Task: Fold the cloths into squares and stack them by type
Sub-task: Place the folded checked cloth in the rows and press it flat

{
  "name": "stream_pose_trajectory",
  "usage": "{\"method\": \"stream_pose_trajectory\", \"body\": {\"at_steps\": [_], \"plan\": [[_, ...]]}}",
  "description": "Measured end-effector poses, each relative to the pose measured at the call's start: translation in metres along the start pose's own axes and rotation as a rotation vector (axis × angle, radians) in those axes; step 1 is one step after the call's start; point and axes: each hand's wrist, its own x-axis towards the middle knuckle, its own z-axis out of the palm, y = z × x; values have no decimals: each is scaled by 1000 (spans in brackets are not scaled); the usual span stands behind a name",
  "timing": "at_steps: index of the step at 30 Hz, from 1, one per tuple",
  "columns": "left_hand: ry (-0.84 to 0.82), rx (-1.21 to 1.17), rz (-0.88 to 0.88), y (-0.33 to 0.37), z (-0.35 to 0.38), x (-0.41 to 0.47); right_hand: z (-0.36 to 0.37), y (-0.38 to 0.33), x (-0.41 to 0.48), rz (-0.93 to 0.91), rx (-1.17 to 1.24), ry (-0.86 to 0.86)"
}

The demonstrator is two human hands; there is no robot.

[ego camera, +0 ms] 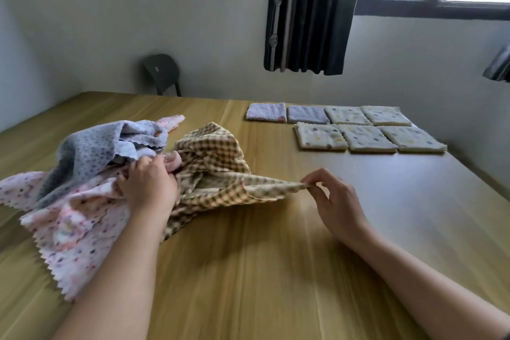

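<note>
Pinching a corner of the brown checked fabric cloth (220, 152) beside the crumpled pink-and-grey cloth pile (82, 174), the right hand (336, 201) should pull it flat while the left hand (149, 185) grips its bunched end.

Soft, fuzzy checked cloth (218, 152) lies on a smooth, faintly glossy wood-grain table (276, 270).

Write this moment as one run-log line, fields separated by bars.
left hand: grips cloth pile | right hand: pinches checked cloth corner | folded squares: seven, far right of table
</note>
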Motion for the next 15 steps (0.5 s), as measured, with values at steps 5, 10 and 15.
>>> {"method": "stream_pose_trajectory", "body": {"at_steps": [5,10,15], "plan": [[29,8,-1,4,-3,-4,-44,24,-12,70,-49,121],[158,-147,388,32,-6,-19,-55,36,-22,44,-124,-8],[-283,-143,783,71,12,-47,-49,25,-23,-49,-102,-141]]}}
